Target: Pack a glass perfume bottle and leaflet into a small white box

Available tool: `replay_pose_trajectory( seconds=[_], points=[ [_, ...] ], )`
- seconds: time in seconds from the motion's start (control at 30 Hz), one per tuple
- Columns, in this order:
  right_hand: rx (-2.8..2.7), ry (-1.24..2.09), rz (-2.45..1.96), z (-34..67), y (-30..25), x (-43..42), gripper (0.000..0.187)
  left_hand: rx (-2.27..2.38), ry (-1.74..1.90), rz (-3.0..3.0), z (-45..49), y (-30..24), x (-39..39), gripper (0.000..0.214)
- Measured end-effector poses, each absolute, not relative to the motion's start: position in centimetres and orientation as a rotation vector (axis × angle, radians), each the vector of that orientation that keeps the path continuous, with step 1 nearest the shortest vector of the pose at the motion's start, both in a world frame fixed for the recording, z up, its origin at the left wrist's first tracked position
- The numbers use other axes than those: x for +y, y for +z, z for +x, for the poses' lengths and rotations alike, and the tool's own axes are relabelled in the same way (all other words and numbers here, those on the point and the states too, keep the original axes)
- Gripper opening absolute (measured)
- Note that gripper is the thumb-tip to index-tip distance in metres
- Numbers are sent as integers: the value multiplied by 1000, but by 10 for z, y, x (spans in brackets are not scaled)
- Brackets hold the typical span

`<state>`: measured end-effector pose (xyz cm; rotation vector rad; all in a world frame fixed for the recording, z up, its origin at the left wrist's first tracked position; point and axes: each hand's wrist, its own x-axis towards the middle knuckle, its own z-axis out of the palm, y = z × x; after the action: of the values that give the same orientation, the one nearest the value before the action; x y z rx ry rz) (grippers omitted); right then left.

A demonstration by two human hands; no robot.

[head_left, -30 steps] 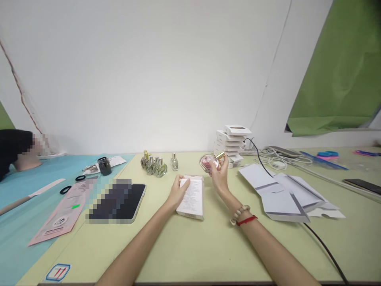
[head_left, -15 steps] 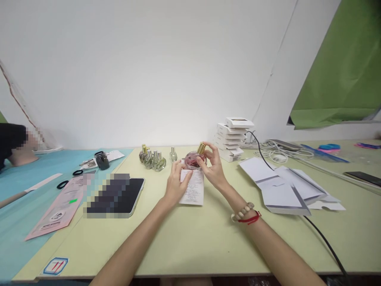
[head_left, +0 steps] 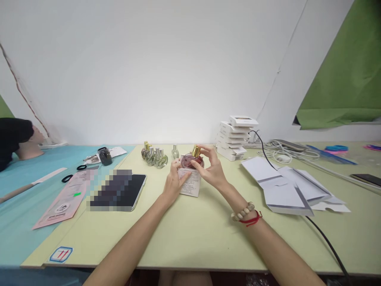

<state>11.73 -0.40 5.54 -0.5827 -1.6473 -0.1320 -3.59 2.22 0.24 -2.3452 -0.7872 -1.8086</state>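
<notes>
My left hand (head_left: 173, 180) is closed round a small white printed box (head_left: 189, 187), its text facing me. At the box's upper end my right hand (head_left: 212, 169) grips a perfume bottle (head_left: 188, 160) with pinkish-red contents and a gold cap (head_left: 195, 151). The thumb lies across the glass, with fingers by the cap. The bottle's lower edge meets the top of the box; I cannot tell whether any of it is inside. Behind my left hand stand several perfume bottles (head_left: 155, 157) in a cluster, and a single silver-capped bottle (head_left: 175, 151).
A stack of white boxes (head_left: 233, 137) stands at the wall. Flattened white cartons (head_left: 287, 194) and a black cable (head_left: 326, 242) lie right. To the left are a phone (head_left: 135, 192), a pink packet (head_left: 61, 202), a dark jar (head_left: 104, 156) and a mannequin head (head_left: 35, 141).
The bottle has moved slightly left and down against the box top, its cap now tilting less to the right. The box's lower end has risen towards me. The camera view has shifted slightly.
</notes>
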Motion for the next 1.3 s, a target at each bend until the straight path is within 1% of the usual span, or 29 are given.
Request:
replay_pose_trajectory(
  seconds=[0.13,0.33,0.43,0.57,0.83,1.13,1.3],
  points=[
    [-1655,-129,-593,117,57,-6,47,-895,-1809,-2383,-36,-1,23,41],
    [-1640,-148,-622,118,58,-9,45,-949,-1799,-2420,-37,-2,23,37],
    [-1650,-200,-616,118,57,-7,46,-892,-1812,-2405,-36,-3,25,37],
    [-1704,-301,-615,116,53,-5,43,-802,-1862,-2398,-36,-4,28,43],
    [-1693,-323,-631,116,50,-1,37,-703,-1794,-2386,-40,7,23,33],
    [-1671,-312,-638,111,46,1,21,-813,-1747,-2406,-38,7,21,27],
    [-1640,-322,-699,107,42,1,21,-818,-1752,-2396,-36,6,20,26]
  ],
)
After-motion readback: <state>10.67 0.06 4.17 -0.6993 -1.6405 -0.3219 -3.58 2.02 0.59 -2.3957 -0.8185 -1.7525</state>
